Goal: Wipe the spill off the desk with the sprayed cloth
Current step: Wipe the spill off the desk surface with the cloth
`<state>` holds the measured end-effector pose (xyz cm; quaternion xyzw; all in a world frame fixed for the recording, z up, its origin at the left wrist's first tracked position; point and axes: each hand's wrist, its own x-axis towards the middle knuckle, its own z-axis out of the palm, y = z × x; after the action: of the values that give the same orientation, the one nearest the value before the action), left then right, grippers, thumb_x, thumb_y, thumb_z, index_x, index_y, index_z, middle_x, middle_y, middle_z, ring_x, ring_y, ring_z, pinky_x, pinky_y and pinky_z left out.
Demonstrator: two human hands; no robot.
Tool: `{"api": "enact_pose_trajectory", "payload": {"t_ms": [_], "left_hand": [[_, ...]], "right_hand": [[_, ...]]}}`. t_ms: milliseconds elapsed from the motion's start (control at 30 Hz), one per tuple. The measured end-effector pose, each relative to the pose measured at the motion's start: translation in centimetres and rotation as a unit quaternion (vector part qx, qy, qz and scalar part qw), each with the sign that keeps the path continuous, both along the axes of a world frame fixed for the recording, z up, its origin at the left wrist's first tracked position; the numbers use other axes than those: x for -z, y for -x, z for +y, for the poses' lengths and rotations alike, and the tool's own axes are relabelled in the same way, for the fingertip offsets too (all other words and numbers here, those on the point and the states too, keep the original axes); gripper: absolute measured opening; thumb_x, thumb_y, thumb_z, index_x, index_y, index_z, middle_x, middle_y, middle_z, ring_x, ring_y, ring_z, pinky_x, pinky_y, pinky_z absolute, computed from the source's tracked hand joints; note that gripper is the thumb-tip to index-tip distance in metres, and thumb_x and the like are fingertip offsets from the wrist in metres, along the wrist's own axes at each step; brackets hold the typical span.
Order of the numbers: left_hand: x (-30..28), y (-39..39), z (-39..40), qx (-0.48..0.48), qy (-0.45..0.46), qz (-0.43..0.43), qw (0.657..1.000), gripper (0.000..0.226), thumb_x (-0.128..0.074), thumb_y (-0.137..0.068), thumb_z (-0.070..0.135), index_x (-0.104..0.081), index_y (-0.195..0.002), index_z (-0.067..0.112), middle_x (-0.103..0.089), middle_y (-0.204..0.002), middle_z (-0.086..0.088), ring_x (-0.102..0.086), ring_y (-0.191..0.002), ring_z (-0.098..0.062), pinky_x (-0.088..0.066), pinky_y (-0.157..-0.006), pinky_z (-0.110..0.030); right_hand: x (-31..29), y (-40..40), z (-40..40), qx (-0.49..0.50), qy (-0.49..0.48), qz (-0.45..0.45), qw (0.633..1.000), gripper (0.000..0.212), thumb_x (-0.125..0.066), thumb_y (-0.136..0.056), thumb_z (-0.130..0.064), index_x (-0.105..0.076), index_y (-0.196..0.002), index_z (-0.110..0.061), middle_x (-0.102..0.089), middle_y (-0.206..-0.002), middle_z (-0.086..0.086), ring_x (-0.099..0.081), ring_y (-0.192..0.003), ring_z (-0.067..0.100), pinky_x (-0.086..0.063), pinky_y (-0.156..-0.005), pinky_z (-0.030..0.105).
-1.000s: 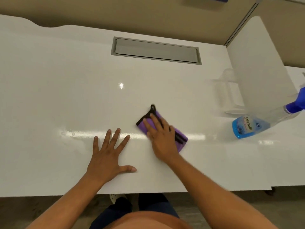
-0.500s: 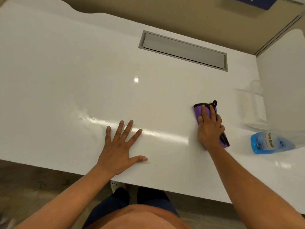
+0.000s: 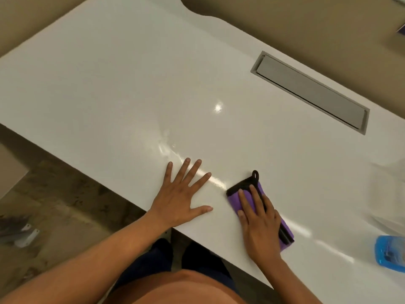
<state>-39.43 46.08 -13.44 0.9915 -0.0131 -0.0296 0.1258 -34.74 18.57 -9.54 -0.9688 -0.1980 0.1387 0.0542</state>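
You have one view only, so nothing is shared between cameras; it sits on your head, above the near edge of the desk (image 3: 109, 84), looking forward and steeply down; your own torso and forearms fill the bottom of the frame; the wide lens bends the desk so it runs diagonally, with its far edge at the top; your left hand (image 3: 179, 198) and right hand (image 3: 260, 224) lie close below the lens; the floor shows at lower left.
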Motion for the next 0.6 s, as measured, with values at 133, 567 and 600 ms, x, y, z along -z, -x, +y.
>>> {"api": "enact_pose_trajectory", "payload": {"t_ms": [133, 567, 600], "left_hand": [[0.2, 0.4, 0.7, -0.017, 0.0, -0.003, 1.0, 0.096, -0.025, -0.094, 0.094, -0.015, -0.173, 0.04, 0.002, -0.185, -0.001, 0.006, -0.17, -0.029, -0.003, -0.132, -0.072], [0.4, 1.1, 1.3, -0.016, -0.01, -0.003, 1.0, 0.095, -0.023, -0.096, 0.092, -0.015, -0.173, 0.038, 0.004, -0.184, -0.005, 0.007, -0.17, -0.03, -0.004, -0.132, -0.07], [0.4, 1.0, 1.3, -0.016, -0.009, -0.002, 1.0, 0.095, -0.024, -0.096, 0.092, -0.015, -0.173, 0.038, 0.003, -0.184, -0.005, 0.006, -0.17, -0.03, -0.004, -0.133, -0.069]], "right_hand": [[-0.8, -4.2, -3.8, 0.013, 0.031, -0.011, 0.999, 0.057, -0.028, -0.104, -0.046, -0.032, -0.16, -0.038, -0.026, -0.172, -0.001, -0.037, -0.144, 0.034, -0.041, -0.109, 0.057], [-0.4, -15.4, 18.4, -0.15, -0.006, -0.058, 0.987, 0.054, -0.032, -0.108, -0.046, -0.028, -0.161, -0.037, -0.021, -0.172, 0.0, -0.035, -0.14, 0.04, -0.037, -0.105, 0.055], [-0.4, -14.5, 19.3, -0.206, -0.007, -0.054, 0.977, 0.054, -0.031, -0.108, -0.047, -0.028, -0.161, -0.038, -0.022, -0.172, -0.001, -0.034, -0.142, 0.039, -0.038, -0.106, 0.055]]}}
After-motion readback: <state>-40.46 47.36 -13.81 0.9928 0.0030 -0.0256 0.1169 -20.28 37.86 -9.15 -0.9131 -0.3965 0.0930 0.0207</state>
